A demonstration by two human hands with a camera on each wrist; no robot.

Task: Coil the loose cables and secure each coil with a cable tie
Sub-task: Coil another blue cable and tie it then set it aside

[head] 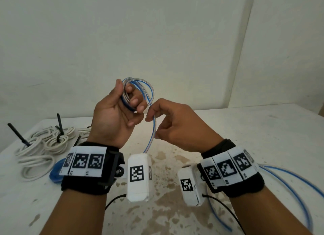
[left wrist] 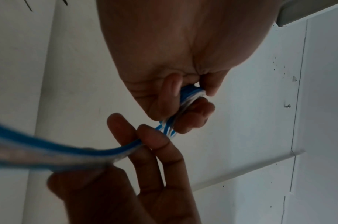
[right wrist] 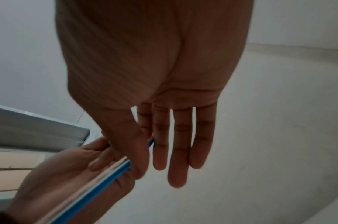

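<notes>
Blue-and-white cable (head: 138, 87), partly wound into a small coil, raised above the tabletop (head: 245, 129) in front of a pale wall. Left hand (head: 114, 115), palm toward the head camera, fingers curled through the loops and gripping the bundle; same grip plain in the left wrist view (left wrist: 191, 97). Right hand (head: 177, 124) just beside it, thumb and forefinger pinching the free run of cable directly below the coil, other fingers straight and spread in the right wrist view (right wrist: 176, 136). Loose remainder of the cable hanging down between the wrists, then trailing in a wide loop (head: 298, 191) across the tabletop at right. At left on the tabletop: white cable coils (head: 43, 147) bound with black cable ties (head: 59, 128), plus a blue coil (head: 56, 171) partly hidden behind the left wrist.
</notes>
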